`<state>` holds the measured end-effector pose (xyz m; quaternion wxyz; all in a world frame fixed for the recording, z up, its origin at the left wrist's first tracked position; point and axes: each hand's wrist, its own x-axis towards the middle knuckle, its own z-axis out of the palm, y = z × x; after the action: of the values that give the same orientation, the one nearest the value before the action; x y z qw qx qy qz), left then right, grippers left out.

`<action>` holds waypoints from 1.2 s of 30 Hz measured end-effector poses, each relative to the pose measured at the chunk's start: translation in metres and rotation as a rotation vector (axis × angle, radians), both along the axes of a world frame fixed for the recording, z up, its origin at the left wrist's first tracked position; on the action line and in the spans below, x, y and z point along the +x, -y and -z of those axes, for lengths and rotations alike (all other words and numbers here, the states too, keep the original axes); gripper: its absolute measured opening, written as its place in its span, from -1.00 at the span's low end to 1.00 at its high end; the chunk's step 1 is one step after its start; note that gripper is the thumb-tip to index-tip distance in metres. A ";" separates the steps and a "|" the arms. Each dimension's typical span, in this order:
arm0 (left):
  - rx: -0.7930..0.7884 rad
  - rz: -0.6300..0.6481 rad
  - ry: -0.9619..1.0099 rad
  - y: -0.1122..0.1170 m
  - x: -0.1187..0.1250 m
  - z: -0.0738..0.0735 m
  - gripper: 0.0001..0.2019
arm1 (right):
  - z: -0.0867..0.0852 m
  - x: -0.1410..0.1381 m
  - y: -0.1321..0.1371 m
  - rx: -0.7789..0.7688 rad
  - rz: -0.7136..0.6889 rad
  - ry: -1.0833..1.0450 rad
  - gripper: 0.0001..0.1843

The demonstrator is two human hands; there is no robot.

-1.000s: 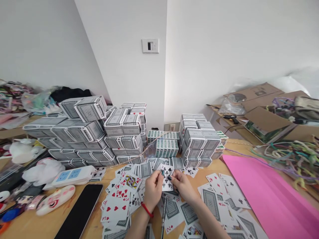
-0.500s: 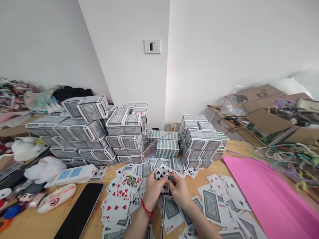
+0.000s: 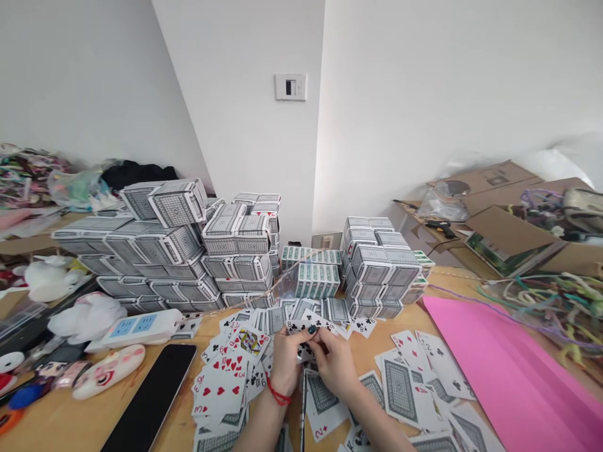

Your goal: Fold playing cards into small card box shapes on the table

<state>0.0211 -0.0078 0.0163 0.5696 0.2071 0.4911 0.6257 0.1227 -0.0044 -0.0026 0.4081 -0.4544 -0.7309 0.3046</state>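
Observation:
My left hand (image 3: 284, 363) and my right hand (image 3: 332, 365) meet over the wooden table (image 3: 56, 420), both pinched on one clubs playing card (image 3: 302, 326). The card is bent forward, so only its upper edge shows above my fingers. A red string circles my left wrist. Loose playing cards (image 3: 221, 383) lie face up and face down all round my hands. Behind them stand piles of blocks made from folded cards (image 3: 235, 245).
A black tablet (image 3: 151, 402), a white power strip (image 3: 141, 326) and small toys lie at the left. A pink paper sheet (image 3: 499, 370) covers the right side, with pipe cleaners (image 3: 546, 301) and cardboard boxes (image 3: 509, 232) beyond. Green card packs (image 3: 316, 279) stand at the back centre.
The clubs card stood flat and upright between my fingers a second ago; now it is folded over and lower, with my hands drawn closer together.

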 end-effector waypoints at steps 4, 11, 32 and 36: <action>-0.051 -0.004 0.045 0.000 -0.001 -0.002 -0.77 | -0.002 -0.001 0.002 0.063 -0.015 0.066 -0.81; -0.055 0.008 0.083 -0.001 -0.002 0.000 -0.79 | 0.001 0.001 0.002 0.052 -0.003 0.053 -0.81; -0.006 0.023 -0.008 0.001 -0.002 0.006 -0.54 | 0.004 0.004 -0.004 -0.182 -0.049 -0.147 -0.79; 0.024 0.079 -0.093 -0.002 -0.003 0.008 -0.58 | 0.010 0.005 -0.007 -0.304 -0.030 -0.335 -0.73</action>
<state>0.0185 -0.0061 0.0084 0.5678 0.2623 0.5009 0.5982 0.1280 0.0029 -0.0129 0.4462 -0.4426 -0.6053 0.4885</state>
